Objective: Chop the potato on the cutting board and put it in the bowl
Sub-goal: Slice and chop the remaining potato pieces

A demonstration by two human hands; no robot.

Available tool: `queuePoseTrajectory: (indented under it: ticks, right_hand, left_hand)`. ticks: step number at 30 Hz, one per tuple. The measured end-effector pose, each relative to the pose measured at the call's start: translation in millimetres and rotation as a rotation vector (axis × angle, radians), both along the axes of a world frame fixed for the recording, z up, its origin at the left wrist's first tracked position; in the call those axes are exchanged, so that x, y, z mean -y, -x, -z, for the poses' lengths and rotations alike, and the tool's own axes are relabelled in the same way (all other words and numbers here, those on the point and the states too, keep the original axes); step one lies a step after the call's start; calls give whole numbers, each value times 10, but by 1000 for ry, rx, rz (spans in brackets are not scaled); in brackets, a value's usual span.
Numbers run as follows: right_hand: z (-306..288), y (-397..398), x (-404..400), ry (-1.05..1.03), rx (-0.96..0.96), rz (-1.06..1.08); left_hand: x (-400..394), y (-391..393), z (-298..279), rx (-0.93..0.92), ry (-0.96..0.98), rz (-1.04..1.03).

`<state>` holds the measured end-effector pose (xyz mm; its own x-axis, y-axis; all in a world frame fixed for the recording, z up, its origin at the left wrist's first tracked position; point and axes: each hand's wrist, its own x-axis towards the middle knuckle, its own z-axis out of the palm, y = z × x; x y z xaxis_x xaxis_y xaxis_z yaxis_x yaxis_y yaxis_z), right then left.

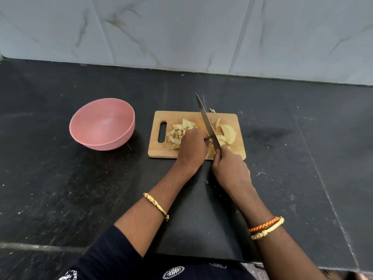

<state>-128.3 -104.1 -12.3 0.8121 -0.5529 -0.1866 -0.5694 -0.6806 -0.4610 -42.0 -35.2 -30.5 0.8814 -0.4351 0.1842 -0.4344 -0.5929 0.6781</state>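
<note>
Meanwhile, pink bowl [102, 124] bare inside; right hand [229, 167] around knife [207, 123], left hand [193, 145] gripping potato [227, 134].

No writing, label, brand or number could be read anywhere I looked; the white marks on the dark garment [173, 272] were ornamental patterns, not letters.

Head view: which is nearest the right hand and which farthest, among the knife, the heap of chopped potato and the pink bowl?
1. Knife: held in the right hand.
2. Chopped potato: on the board's left part, beyond the left hand.
3. Bowl: on the counter, left of the board.
</note>
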Motion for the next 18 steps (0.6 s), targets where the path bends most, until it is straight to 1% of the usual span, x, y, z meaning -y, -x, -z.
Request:
queuePoseTrajectory:
  ticks: [5, 8, 12, 15, 18]
  right_hand:
    - [-88, -149, 62, 24, -122, -42]
    - [-52, -79, 59, 18, -145, -36]
    - [-15, 52, 123, -36, -99, -33]
    - [1, 93, 211, -101, -6, -4]
    - [5, 63, 259, -94, 80, -1]
  left_hand:
    - [-15, 12, -2, 7, 17, 12]
    - [-12, 12, 8, 2, 41, -5]
    - [-21, -24, -10, -22, 31, -40]
    - [-46, -32, -27, -43, 57, -55]
    - [-47, -22, -27, -26, 20, -36]
